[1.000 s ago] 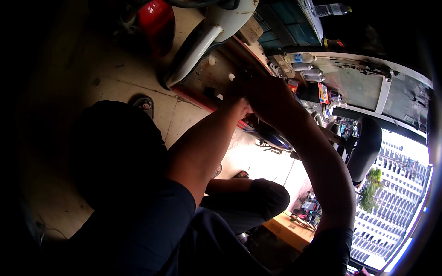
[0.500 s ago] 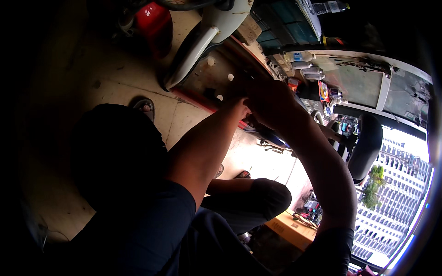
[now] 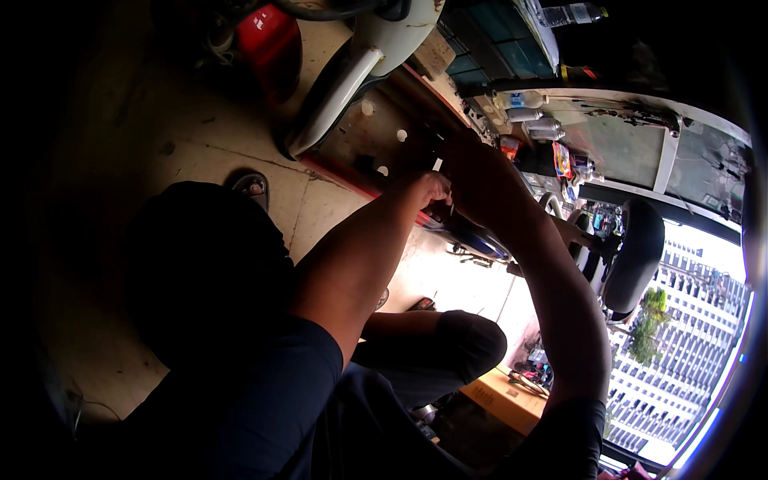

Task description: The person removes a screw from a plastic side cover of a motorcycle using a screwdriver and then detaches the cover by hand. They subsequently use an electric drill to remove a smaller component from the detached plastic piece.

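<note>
Although much of the view is dark toward its rim, a tiled floor [image 3: 200,152] is seen across the upper left, and on it a white scooter body panel [image 3: 336,80] is noted, rising toward the top edge. A dark seat [image 3: 636,256] is observed at the right, with tall buildings [image 3: 696,352] visible beyond it. A red container [image 3: 268,40] is recorded at the top, just left of the white panel. A brownish footboard [image 3: 376,136] with pale round spots is seen below the panel, edged in red along its near side.

Both forearms are extended upward from the lower edge and are brought together over the far end of that footboard. The left hand [image 3: 428,190] is seen curled narrow, fingers folded in against a small dark part [image 3: 440,212] just beneath it; whether the part is actually gripped cannot be told. The right hand [image 3: 472,172] is laid close over the same spot, touching or nearly touching the left; it is backlit and in shadow, so its finger spread cannot be told. A small pale piece [image 3: 438,164] is seen between the two hands.

A sandal [image 3: 250,186] is noted on the floor, well apart to the left. A wooden box [image 3: 500,396] is noted low at the right.
</note>
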A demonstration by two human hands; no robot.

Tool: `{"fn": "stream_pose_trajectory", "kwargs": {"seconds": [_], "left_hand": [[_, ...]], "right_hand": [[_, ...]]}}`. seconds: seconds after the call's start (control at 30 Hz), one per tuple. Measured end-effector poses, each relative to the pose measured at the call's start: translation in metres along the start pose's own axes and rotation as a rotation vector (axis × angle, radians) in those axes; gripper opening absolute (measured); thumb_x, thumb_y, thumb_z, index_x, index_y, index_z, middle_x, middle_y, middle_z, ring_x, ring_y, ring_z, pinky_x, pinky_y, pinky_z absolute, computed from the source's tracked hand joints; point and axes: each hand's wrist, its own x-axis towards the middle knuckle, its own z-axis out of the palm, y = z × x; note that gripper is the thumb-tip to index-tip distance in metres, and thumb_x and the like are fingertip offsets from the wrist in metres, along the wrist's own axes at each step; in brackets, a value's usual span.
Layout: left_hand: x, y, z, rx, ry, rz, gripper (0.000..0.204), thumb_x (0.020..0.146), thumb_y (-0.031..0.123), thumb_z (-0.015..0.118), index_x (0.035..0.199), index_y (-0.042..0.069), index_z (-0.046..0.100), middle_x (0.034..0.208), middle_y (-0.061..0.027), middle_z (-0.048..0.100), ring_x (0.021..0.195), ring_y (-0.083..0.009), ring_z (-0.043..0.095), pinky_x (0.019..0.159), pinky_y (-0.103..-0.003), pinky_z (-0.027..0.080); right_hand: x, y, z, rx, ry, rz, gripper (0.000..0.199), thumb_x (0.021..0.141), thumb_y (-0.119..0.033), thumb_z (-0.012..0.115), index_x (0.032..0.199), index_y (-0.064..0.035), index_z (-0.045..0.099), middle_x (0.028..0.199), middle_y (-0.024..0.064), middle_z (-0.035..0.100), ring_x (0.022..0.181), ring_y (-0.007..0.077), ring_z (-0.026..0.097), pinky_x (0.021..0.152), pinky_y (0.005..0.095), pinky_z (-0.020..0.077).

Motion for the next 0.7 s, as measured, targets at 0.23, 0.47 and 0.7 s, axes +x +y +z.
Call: {"fn": "stream_pose_trajectory", "kwargs": {"seconds": [0.23,0.47,0.7], "left_hand": [[-0.009,-0.028,0.003,-0.091,-0.019,0.25,0.023,0.103,0.011,0.052,0.08,0.008,0.051,0.065,-0.0149,0.063,0.057,-0.0258,0.062,0.054,-0.037,0.051],[0.002,0.025,0.018,0.096,0.058,-0.635,0.02,0.101,0.015,0.056,0.083,0.007,0.054,0.062,-0.0095,0.056,0.06,-0.0241,0.062,0.056,-0.036,0.052],[0.064,0.089,0.022,0.308,0.082,-1.579,0.01,0.084,0.012,0.072,0.094,0.01,0.07,0.08,-0.0075,0.064,0.067,-0.0236,0.062,0.062,-0.041,0.051]], "right_hand": [[0.007,-0.005,-0.013,-0.17,-0.32,0.328,0.023,0.085,-0.002,0.069,0.108,-0.0019,0.067,0.11,0.0183,0.069,0.108,0.0337,0.069,0.089,0.0438,0.0583],[-0.017,0.001,-0.016,-0.159,-0.257,0.339,0.031,0.091,-0.007,0.067,0.122,-0.0043,0.065,0.112,0.0197,0.067,0.104,0.0351,0.069,0.089,0.0447,0.0581],[-0.027,0.019,0.006,0.055,0.047,0.154,0.028,0.096,-0.01,0.065,0.123,-0.0027,0.063,0.105,0.02,0.065,0.099,0.0384,0.069,0.084,0.0463,0.0569]]}}
